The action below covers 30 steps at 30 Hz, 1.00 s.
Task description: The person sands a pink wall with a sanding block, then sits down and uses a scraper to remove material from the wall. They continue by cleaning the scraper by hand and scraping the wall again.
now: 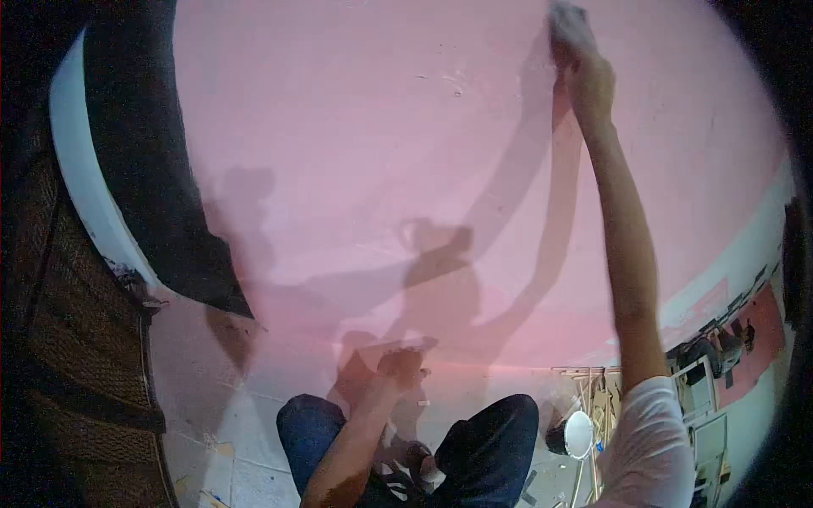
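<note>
The wall [356, 127] was big and pink, and dark shadows [440, 279] lay across it. On the left there was a curved white frame [80, 169], with a black sheet [144, 152] beside it and a brown woven thing [59, 339] at the edge. The floor [246, 457] had pale, dirty tiles, and thin wooden sticks [593, 389] stood low on the right.

Right hand [589, 80] with a pad [569, 21] (blurred) high on pink wall [356, 127]

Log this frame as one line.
right hand raised, pressing blurred pale pad on pink wall | left hand low at wall, grip unclear
</note>
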### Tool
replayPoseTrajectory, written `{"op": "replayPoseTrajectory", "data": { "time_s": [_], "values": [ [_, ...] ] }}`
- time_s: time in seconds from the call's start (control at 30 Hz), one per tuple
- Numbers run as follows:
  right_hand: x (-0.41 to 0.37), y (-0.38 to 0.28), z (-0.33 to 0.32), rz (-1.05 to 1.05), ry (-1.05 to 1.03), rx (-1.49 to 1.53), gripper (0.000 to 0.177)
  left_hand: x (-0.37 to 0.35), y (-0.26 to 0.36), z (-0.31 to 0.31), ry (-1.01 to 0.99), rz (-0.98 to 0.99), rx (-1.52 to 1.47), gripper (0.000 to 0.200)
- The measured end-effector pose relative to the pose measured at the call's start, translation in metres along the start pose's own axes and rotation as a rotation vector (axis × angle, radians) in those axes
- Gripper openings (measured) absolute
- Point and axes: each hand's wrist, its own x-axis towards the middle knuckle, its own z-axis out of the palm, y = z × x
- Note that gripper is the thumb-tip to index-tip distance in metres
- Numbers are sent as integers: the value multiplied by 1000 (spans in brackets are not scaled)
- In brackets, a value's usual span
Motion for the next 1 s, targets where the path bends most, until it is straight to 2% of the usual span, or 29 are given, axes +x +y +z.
{"op": "replayPoseTrajectory", "data": {
  "time_s": [0.07, 0.1, 0.17, 0.2, 0.23, 0.27, 0.3, 0.37, 0.43, 0.5, 0.57, 0.63, 0.7, 0.73, 0.77, 0.83, 0.9, 0.93, 0.97, 1.0],
  "values": [
    [-4, 2, 3, -80, 109, -633, 36, 13, -27, 50, 134, 174, -418, 53],
    [-11, 9, 5, -109, 166, -946, 35, 18, -41, 73, 284, 331, -723, 54],
    [-103, 71, 34, -500, -154, -927, 44, 25, -60, 87, 369, 405, -674, 54],
    [-148, 102, 47, -679, -323, -888, 50, 3, -29, 41, 285, 309, -324, 54],
    [-193, 104, 48, -392, -652, -714, 49, -10, -12, 15, 200, 211, 22, 54],
    [-227, 120, 41, -358, -843, -527, 47, -4, -28, 22, 173, 134, -122, 53],
    [-225, 114, 32, -293, -933, -544, 46, 13, -54, 36, 149, 59, -275, 53],
    [-212, 102, 13, -171, -1099, -571, 44, 12, -65, 42, 120, 34, -217, 52],
    [-185, 100, 14, -78, -1246, -590, 42, 8, -80, 31, 127, 124, 219, 53],
    [-90, 64, 22, -823, -988, -735, 49, -12, -71, 14, 147, 92, 167, 55],
    [-28, 21, 33, -643, -671, -695, 55, -22, -69, 16, 166, 66, 133, 57],
    [-6, 9, 51, -549, -366, -656, 64, -20, -75, 22, 210, 40, 128, 59],
    [-24, 7, 92, -254, -143, -301, 63, -39, -32, -15, 97, -109, 134, 60],
    [-46, 19, 102, -268, -135, -324, 62, -44, -17, -25, 31, -178, 140, 60],
    [-80, 37, 107, -336, -208, -411, 61, -41, -19, -20, 108, -100, 125, 55],
    [-161, 80, 100, -515, -536, -702, 60, -35, -32, 5, 231, 30, -33, 48],
    [-262, 144, 85, -859, -709, -1583, 58, -22, -58, 37, 291, 139, -401, 46],
    [-309, 165, 76, -800, -891, -1463, 51, -20, -67, 35, 273, 119, -457, 45],
    [-360, 181, 60, -417, -1020, -1019, 44, -19, -76, 32, 256, 98, -512, 44],
    [-407, 196, 48, 97, -987, -552, 38, -17, -69, 27, 196, 14, -400, 42]
  ]
}}
